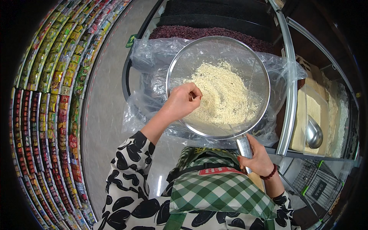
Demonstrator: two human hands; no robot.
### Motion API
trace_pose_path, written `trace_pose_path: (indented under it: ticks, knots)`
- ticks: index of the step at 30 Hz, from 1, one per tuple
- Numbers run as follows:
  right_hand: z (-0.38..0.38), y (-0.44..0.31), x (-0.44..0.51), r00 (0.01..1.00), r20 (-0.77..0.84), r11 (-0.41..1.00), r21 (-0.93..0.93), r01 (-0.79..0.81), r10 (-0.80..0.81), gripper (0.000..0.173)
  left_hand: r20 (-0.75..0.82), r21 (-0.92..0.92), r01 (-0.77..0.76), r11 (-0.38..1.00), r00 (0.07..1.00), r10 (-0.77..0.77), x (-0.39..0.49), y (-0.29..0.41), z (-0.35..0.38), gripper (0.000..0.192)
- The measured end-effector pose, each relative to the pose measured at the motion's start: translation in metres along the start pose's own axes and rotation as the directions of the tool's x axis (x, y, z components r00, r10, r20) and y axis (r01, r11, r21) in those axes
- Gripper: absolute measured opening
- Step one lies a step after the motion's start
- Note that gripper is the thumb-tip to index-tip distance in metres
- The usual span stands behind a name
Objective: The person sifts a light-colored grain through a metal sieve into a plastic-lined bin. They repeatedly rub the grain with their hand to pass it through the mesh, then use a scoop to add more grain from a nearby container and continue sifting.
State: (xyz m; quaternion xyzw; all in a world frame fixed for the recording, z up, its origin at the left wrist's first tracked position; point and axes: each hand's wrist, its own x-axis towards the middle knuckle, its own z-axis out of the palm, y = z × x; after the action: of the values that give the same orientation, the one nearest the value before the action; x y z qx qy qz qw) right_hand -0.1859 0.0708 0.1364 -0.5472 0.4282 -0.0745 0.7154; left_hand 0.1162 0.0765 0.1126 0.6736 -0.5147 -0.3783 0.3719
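Note:
A round wire-mesh sieve [179, 69] with a metal rim is in front of me, over crumpled clear plastic sheeting. Small pale-yellow grains [224, 92], perhaps broken grain or seeds, lie spread across its mesh. One dark speck shows among them. My right hand [258, 159] grips the sieve's metal handle [244, 146] below the rim. Over the left part of the sieve is my left hand [185, 99], its fingers curled in and the thumb against the index finger. Whether something tiny sits in that pinch cannot be seen.
Clear plastic sheeting [155, 57] covers part of a display bin, with dark red beans [175, 31] beyond. To the right, past a metal rail [290, 86], a metal scoop [314, 133] rests in a clear tub [322, 115] of pale grain. A shopping cart [319, 184] stands lower right; packed shelves [60, 72] line the left.

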Motion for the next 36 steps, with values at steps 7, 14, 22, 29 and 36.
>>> trace_pose_path:
  ticks: [7,14,22,29,36]
  knots:
    - [0.000,0.002,0.002,1.000,0.024,1.000,0.001,-0.020,0.020,0.063,0.203,0.514,-0.407,0.755,0.913,0.354,0.000,-0.024,0.016,0.010]
    - [0.002,0.002,0.002,1.000,0.005,1.000,-0.009,0.014,-0.014,0.064,0.305,0.598,-0.465,0.653,0.885,0.350,-0.004,-0.033,0.019,0.009]
    - [0.002,0.003,0.003,1.000,0.003,0.998,-0.053,0.017,-0.017,0.065,0.463,0.636,-0.606,0.478,0.795,0.391,0.001,-0.026,0.019,0.005]
    - [0.003,0.003,0.003,0.999,0.013,0.999,-0.037,-0.030,0.030,0.066,0.451,0.564,-0.603,0.564,0.797,0.401,0.004,-0.027,0.015,0.003]
    - [0.001,0.003,0.004,1.000,-0.004,1.000,0.000,-0.022,0.022,0.065,0.139,0.328,-0.355,0.876,0.935,0.327,-0.001,-0.016,-0.001,0.004]
